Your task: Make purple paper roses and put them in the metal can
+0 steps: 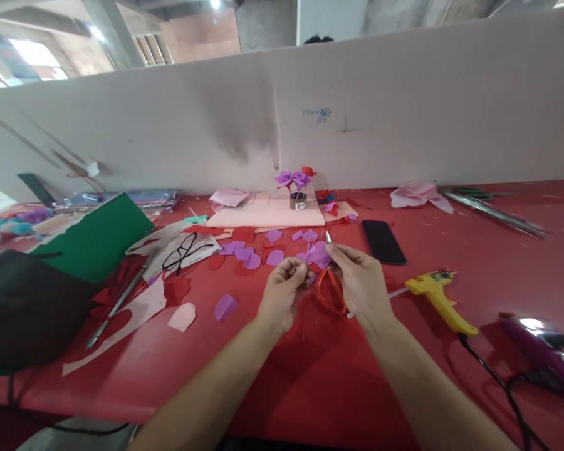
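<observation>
My right hand (363, 282) pinches a purple paper petal (320, 254) between thumb and fingertips. Close on its left, my left hand (287, 288) is closed, its fingertips at a small narrow purple paper piece (309, 250) that touches or overlaps the petal; the exact grip is partly hidden. Below and between both hands lie scissors with orange handles (329, 293), their metal tip showing above my right thumb. Loose purple petals (251, 260) and red petals (243, 235) are scattered left of my hands. Purple paper flowers (294, 180) stand upright in a small brown pot (297, 201) behind.
A phone (384, 242), a yellow glue gun (442, 302) with its cord and a purple appliance (545, 351) lie on the right. On the left are glasses (181, 254), a metal rod (122, 300), a green board (94, 241) and a dark bag (28, 313). A white partition (169, 131) rises behind.
</observation>
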Demonstrator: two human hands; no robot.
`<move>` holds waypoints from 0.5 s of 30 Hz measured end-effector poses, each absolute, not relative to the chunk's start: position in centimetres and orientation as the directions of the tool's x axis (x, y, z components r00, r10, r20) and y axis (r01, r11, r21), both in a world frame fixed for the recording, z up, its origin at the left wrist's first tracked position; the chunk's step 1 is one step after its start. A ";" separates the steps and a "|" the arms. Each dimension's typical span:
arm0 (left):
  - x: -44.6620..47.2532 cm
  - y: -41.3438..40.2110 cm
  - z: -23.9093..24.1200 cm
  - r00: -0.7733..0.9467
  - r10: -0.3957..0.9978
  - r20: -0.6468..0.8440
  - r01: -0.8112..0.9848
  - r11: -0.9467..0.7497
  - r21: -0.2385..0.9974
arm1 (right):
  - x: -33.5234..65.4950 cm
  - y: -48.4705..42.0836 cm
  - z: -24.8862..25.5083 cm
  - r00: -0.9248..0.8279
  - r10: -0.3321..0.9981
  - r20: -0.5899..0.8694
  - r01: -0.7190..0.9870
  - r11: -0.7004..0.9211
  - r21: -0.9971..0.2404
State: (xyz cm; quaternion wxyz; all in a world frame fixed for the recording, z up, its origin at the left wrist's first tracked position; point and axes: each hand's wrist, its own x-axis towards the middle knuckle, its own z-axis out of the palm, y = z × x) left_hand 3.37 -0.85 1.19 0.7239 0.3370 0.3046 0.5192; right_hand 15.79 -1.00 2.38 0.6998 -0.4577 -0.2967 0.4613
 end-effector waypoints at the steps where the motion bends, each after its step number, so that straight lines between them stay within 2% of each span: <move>1: 3.4 -0.9 1.2 0.261 0.961 -0.097 -0.530 0.226 0.817 | 15.8 -1.0 2.3 0.400 0.917 -0.014 -0.382 0.153 -0.911; 7: 3.2 -0.8 1.6 0.195 0.973 -0.121 -0.466 0.201 0.862 | 16.0 -0.9 2.4 0.426 0.904 -0.034 -0.386 0.148 -0.910; 15: 2.9 -0.8 1.8 0.218 0.946 -0.240 -0.534 0.322 0.782 | 16.2 -0.7 2.2 0.442 0.896 -0.036 -0.369 0.145 -0.918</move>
